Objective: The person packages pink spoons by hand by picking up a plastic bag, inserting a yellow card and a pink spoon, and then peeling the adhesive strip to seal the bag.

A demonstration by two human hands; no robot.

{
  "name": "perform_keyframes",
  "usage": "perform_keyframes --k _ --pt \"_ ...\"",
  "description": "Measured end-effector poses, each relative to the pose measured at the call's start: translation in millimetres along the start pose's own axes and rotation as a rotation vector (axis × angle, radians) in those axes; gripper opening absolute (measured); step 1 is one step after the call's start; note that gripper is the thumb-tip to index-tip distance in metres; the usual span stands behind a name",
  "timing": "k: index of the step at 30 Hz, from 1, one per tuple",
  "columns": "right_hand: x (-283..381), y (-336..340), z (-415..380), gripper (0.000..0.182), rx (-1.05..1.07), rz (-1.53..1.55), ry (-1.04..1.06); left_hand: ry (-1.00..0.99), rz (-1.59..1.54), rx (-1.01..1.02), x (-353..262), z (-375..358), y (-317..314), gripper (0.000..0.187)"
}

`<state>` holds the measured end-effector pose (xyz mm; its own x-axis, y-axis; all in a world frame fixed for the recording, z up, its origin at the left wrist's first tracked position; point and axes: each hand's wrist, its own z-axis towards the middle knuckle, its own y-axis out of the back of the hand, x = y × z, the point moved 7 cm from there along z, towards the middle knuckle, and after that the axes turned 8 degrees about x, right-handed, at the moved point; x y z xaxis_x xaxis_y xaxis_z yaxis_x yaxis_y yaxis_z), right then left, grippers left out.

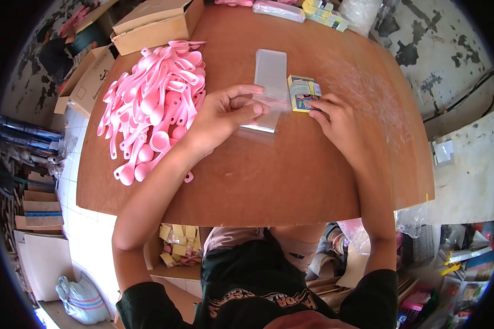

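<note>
My left hand [228, 114] is closed, thumb against fingers, on a clear plastic bag [275, 103] that overlaps a stack of the same bags [270, 66] lying on the table. Just to the right lies a small stack of yellow and blue printed cards [300, 90]. At its lower right corner, the thumb and fingers of my right hand [337, 118] pinch the edge of a card. A big heap of pink plastic spoons [153, 98] lies left of my left hand, close to the wrist.
The brown table [247, 186] carries a cardboard box [153, 27] at the back left and yellow packs [324, 13] at the back. Below its front edge, an open box holds small packed pieces [180, 241]. Another person [57, 55] is at the far left.
</note>
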<state>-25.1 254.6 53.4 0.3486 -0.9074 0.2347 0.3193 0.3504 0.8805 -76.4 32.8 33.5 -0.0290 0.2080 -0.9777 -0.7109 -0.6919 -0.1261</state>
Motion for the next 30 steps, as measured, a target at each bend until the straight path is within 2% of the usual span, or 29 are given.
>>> perform_keyframes --k 2,6,9,11,12,13,15,19,21,25,28,30 --pt "-5 -1 -1 0.014 0.017 0.143 -0.057 0.004 -0.012 -0.008 2 -1 -1 0.037" --pt "-10 0 -2 0.010 0.021 0.229 -0.081 0.072 -0.033 -0.042 6 -2 1 0.039" --pt "-2 9 -5 0.010 -0.057 0.204 0.020 0.104 -0.038 -0.078 11 -3 5 0.044" --pt "2 35 -11 0.011 -0.289 0.313 -0.127 0.112 -0.040 -0.078 11 -4 7 0.047" --pt "7 46 -11 0.013 -0.398 0.393 -0.007 0.117 -0.042 -0.073 12 -5 7 0.049" --pt "10 48 -11 0.013 -0.395 0.395 -0.004 0.116 -0.043 -0.077 12 -5 8 0.049" --pt "2 45 -20 0.014 -0.419 0.760 -0.146 0.179 0.065 -0.052 16 -6 5 0.048" --pt "13 24 -18 0.015 -0.347 0.922 -0.177 0.173 0.078 0.056 18 -9 -13 0.049" --pt "12 18 -18 0.016 -0.321 0.903 -0.190 0.137 0.122 0.126 15 -9 -23 0.048" --pt "19 8 -14 0.017 -0.176 0.894 -0.196 0.115 0.286 0.157 16 -8 -22 0.055" --pt "27 -4 -15 0.014 0.030 0.883 -0.233 0.196 0.238 0.164 17 -12 -25 0.059" --pt "34 -14 -15 0.014 0.053 0.886 -0.177 0.196 0.213 0.188 12 -14 -33 0.060"
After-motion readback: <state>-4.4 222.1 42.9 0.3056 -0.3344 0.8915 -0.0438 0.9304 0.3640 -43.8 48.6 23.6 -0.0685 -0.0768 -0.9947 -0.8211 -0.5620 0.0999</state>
